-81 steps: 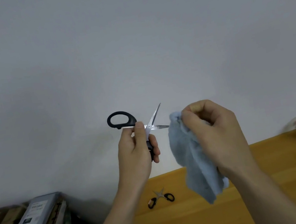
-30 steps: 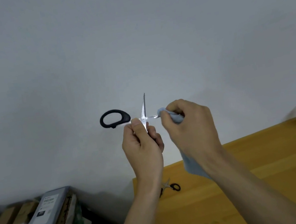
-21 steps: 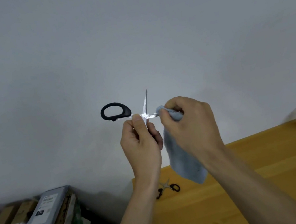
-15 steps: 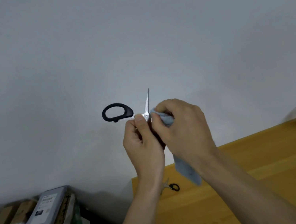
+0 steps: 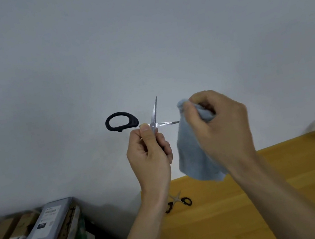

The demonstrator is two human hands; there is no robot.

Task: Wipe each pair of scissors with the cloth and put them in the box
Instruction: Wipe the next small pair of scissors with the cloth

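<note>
Withdrawn rightward, right hand grips cloth just beyond the level blade tip — left hand grips open scissors.

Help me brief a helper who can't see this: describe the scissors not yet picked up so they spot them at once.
Start at the yellow wooden table and go to its near-left corner beside the wall. There the small scissors lie flat with blades spread open, just right of the left forearm. Unlike the large black-handled scissors gripped in the left hand, nothing touches them.
</note>
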